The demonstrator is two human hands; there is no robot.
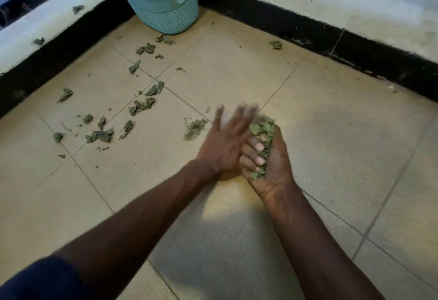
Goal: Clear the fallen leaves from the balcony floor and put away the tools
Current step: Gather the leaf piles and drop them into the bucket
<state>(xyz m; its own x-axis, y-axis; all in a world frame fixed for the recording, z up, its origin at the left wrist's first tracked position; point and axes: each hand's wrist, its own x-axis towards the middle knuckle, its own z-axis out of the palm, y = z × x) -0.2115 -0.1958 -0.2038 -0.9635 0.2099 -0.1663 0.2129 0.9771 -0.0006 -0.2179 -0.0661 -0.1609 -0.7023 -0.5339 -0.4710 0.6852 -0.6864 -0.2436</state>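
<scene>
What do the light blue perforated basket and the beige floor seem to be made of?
Light blue perforated basket: probably moulded plastic, matte; regular small holes and cut-out handles suggest it. Beige floor: likely ceramic tiles, speckled, faintly glossy; straight grout lines and a soft sheen show.

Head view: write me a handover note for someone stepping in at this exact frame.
Right hand: palm up, fingers curled round a handful of leaves.
Left hand: open, blurred, against the right one.
Basket: in the floor corner, no leaves visible inside.
Done: one handful gathered.
Left: drop it in the basket; collect the loose leaves and crumbs on the tiles, plus those on the ledge. No tools in view.
</scene>
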